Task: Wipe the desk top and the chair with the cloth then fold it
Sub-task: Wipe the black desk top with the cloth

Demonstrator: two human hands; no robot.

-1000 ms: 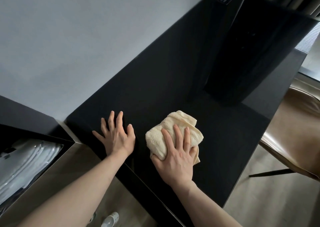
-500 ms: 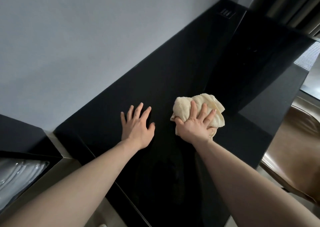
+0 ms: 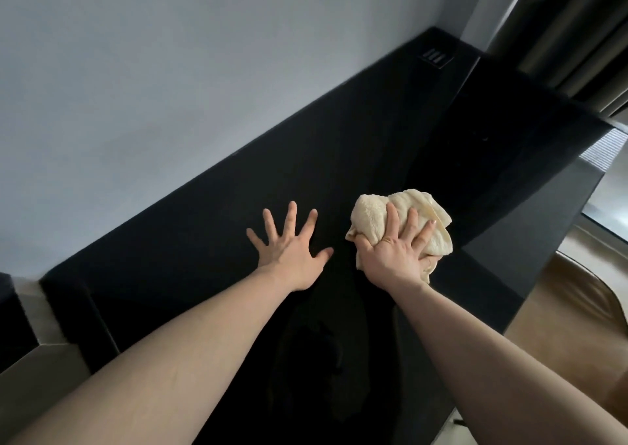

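A bunched cream cloth (image 3: 372, 212) lies on the black desk top (image 3: 339, 145), right of centre. My right hand (image 3: 396, 252) presses down on the cloth, fingers spread over it and the thumb tucked under its near edge. My left hand (image 3: 290, 249) rests flat on the desk just left of the cloth, fingers straight and splayed, holding nothing. The brown leather chair (image 3: 571, 305) stands past the desk's right edge, only partly in view.
A grey wall (image 3: 170, 88) runs along the desk's far side. A small vent plate (image 3: 436, 58) sits in the desk's far corner. A raised dark panel (image 3: 509, 132) lies at the right back, curtains (image 3: 571, 20) above it. A lower ledge (image 3: 37, 353) adjoins the desk at the left.
My right hand has pushed the cloth away from me, further onto the desk top and to the right. My left hand has slid forward alongside it, still flat.
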